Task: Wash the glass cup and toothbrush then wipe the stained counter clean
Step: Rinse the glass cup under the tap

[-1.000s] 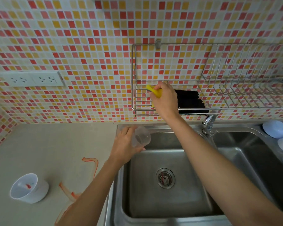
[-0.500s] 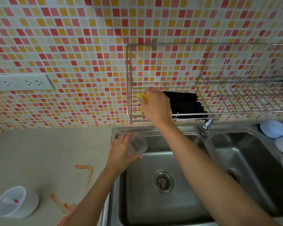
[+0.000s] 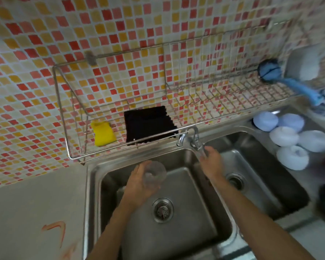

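Hands: left (image 3: 139,182) grips glass cup (image 3: 155,172), right (image 3: 211,162) touches faucet (image 3: 190,137).

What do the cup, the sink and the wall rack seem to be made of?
Cup: clear glass or plastic, see-through to the left hand gripping it. Sink: brushed stainless steel, grey with dull reflections. Wall rack: thin shiny metal wire, probably chromed or stainless.
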Demonstrator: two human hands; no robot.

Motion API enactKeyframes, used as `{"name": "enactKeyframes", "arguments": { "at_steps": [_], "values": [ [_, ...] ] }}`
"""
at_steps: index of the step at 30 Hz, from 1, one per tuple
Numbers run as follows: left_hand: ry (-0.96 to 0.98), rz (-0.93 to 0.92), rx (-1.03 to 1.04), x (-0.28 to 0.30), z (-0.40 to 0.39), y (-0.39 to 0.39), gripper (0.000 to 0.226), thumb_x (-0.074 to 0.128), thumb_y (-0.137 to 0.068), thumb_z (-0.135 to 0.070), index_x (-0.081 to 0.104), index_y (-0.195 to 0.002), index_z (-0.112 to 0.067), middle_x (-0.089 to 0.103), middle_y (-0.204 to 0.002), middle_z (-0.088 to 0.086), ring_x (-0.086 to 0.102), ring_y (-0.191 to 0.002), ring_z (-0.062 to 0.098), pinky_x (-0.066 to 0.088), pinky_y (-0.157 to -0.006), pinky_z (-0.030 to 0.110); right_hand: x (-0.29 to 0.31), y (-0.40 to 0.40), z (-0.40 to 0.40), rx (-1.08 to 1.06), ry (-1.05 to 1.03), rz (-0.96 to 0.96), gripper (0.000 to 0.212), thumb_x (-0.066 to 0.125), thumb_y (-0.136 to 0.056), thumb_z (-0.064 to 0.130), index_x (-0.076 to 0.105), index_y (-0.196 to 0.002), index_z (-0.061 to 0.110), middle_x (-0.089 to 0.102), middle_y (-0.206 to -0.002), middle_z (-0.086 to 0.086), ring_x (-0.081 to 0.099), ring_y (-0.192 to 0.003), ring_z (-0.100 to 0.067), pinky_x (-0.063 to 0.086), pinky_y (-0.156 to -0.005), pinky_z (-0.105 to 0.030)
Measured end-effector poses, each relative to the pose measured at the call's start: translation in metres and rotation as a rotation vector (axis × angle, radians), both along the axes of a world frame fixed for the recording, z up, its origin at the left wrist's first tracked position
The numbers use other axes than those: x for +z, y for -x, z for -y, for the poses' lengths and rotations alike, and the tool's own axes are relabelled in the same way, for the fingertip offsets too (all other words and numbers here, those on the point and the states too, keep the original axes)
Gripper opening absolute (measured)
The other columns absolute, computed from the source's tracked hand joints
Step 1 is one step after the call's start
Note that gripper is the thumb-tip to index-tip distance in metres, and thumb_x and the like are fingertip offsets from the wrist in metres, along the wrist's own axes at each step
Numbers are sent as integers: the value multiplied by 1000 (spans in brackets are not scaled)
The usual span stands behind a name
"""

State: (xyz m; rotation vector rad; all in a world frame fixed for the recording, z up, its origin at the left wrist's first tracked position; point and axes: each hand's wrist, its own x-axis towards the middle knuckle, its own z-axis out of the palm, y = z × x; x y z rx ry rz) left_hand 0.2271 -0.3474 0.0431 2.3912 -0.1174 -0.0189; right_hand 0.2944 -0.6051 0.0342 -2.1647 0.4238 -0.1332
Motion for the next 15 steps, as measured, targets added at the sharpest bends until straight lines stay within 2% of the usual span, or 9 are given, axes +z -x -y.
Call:
{"name": "enactKeyframes", "arguments": {
  "at_steps": [3, 5, 9, 11, 14, 15],
  "values": [
    [79, -29, 5, 4, 33, -16, 78, 89, -63, -27, 43, -122, -46, 52, -120, -24, 47, -111, -16, 39, -84, 1, -2, -33, 21, 75, 46, -102, 24, 59, -94, 23, 60, -110, 4, 67, -100, -14, 64, -99, -32, 37, -72, -24],
    [120, -65, 43, 2, 51, -22, 77, 90, -61, -27, 48, -124, -41, 52, -118, -24, 47, -105, -21, 38, -73, -5, -9, -48, 30, 153, 68, -131, 27, 57, -96, 25, 59, -114, 5, 66, -109, -16, 62, -103, -33, 39, -74, -25],
    [148, -117, 117, 5, 79, -32, 76, 90, -60, -26, 43, -116, -48, 59, -111, -19, 58, -92, -9, 42, -69, 2, -31, -62, 38, 301, 106, -128, 39, 50, -99, 18, 50, -138, 19, 67, -115, -17, 63, -106, -35, 50, -89, -37],
    [168, -126, 153, 5, 89, -42, 79, 91, -60, -24, 43, -118, -48, 63, -108, -16, 62, -84, -13, 46, -70, 3, -40, -65, 39, 322, 146, -103, 41, 48, -100, 19, 46, -140, 27, 67, -110, -17, 64, -102, -36, 53, -88, -43],
    [141, -134, 192, 8, 105, -57, 83, 91, -56, -38, 47, -126, -36, 58, -113, -16, 61, -92, -5, 46, -79, 12, -46, -68, 41, 429, 255, -79, 43, 44, -101, 14, 45, -141, 28, 68, -109, -20, 65, -99, -40, 53, -85, -45],
    [123, -133, 197, 7, 110, -62, 84, 90, -55, -41, 48, -127, -33, 56, -113, -17, 60, -93, -6, 46, -78, 11, -49, -69, 43, 478, 304, -70, 45, 43, -101, 11, 44, -142, 28, 68, -109, -20, 66, -97, -39, 53, -84, -46]
  ]
}}
